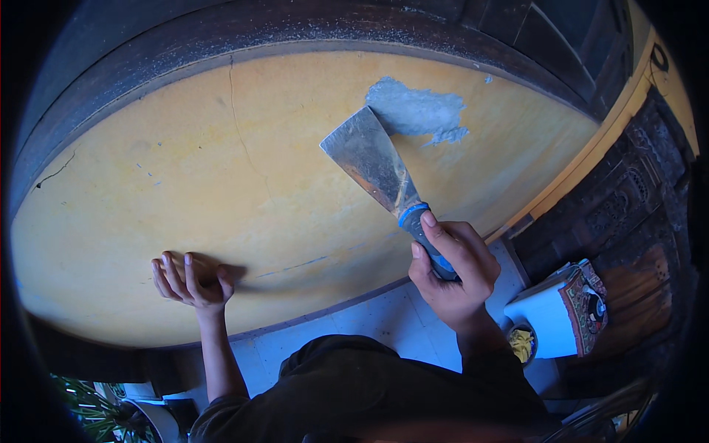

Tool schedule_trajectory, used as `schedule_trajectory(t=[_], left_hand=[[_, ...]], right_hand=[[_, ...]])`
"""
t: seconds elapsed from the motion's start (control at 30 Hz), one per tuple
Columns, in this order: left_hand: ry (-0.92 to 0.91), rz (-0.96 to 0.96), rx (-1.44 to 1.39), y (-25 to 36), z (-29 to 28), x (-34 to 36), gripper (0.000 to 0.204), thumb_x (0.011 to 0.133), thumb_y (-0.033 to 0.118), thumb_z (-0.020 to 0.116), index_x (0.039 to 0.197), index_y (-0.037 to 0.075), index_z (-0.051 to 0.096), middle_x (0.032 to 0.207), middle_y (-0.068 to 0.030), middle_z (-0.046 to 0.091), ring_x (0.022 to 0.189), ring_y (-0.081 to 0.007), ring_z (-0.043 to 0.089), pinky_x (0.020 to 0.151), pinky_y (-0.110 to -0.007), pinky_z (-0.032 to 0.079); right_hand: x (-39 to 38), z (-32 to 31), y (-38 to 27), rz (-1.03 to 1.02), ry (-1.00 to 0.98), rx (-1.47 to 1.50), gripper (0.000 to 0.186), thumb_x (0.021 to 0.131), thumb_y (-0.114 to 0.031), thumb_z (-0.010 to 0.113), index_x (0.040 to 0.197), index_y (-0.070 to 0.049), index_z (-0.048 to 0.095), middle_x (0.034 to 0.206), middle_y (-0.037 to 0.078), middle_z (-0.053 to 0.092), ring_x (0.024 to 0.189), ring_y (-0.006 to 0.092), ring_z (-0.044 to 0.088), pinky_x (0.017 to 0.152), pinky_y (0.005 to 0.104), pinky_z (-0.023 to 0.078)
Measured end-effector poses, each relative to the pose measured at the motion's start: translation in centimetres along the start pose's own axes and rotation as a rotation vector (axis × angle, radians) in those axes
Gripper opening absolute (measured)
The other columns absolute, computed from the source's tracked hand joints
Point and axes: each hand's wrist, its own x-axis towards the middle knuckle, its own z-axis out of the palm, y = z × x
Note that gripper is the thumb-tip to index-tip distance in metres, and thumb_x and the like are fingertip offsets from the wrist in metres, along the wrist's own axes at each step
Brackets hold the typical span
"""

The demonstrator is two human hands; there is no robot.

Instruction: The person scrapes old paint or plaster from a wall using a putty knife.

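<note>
We're mid-filling: right hand (452, 269) clamps the putty knife (377, 166) just below the grey filler patch (418, 111), left hand (190, 280) spread open on the yellow wall (221, 184); next likely needs a flat, even stroke.

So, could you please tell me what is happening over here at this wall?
A person's right hand grips a putty knife by its blue handle, with the metal blade lying against the yellow wall just below a patch of pale filler. The left hand rests on the wall lower down, its fingers bent. A thin crack runs down the wall between the two.
</note>
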Motion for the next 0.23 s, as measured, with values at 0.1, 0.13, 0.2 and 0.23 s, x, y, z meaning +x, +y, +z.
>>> schedule_trajectory(t=[0.1,0.13,0.2,0.23], left_hand=[[-0.002,0.008,-0.01,-0.2,0.4,-0.4,0.063,0.1,0.05,0.056,0.149,0.011,0.055,0.16,-0.0226,0.045,0.149,-0.0491,0.038,0.118,-0.063,0.035],[0.005,0.014,-0.033,0.1,0.9,-0.2,0.063,0.1,0.05,0.056,0.149,0.011,0.054,0.16,-0.0226,0.045,0.149,-0.0491,0.037,0.119,-0.063,0.034],[0.003,0.001,-0.074,0.2,1.1,-0.4,0.064,0.1,0.051,0.056,0.15,0.011,0.053,0.161,-0.0224,0.044,0.151,-0.049,0.035,0.12,-0.064,0.033],[-0.003,-0.016,-0.134,0.5,1.9,-0.5,0.065,0.1,0.053,0.057,0.151,0.012,0.052,0.162,-0.0221,0.044,0.152,-0.0488,0.032,0.121,-0.064,0.032]], right_hand=[[-1.5,0.2,0.6,0.041,0.01,0.008,0.05,0.082,0.005,0.081,0.13,-0.004,0.073,0.093,0.012,0.071,0.074,0.0227,0.073,0.062,0.0338,0.059],[-1.5,0.0,0.6,0.052,0.026,-0.01,0.05,0.082,0.005,0.081,0.13,-0.004,0.073,0.093,0.012,0.071,0.074,0.0227,0.073,0.062,0.0338,0.059],[-0.6,0.2,0.8,0.019,0.074,-0.012,0.051,0.082,0.004,0.082,0.131,-0.006,0.074,0.093,0.011,0.071,0.073,0.0229,0.073,0.062,0.0343,0.059],[-0.5,0.6,0.8,0.026,0.102,-0.006,0.055,0.081,0.002,0.083,0.134,-0.008,0.073,0.094,0.011,0.072,0.073,0.0235,0.073,0.061,0.0348,0.06]])
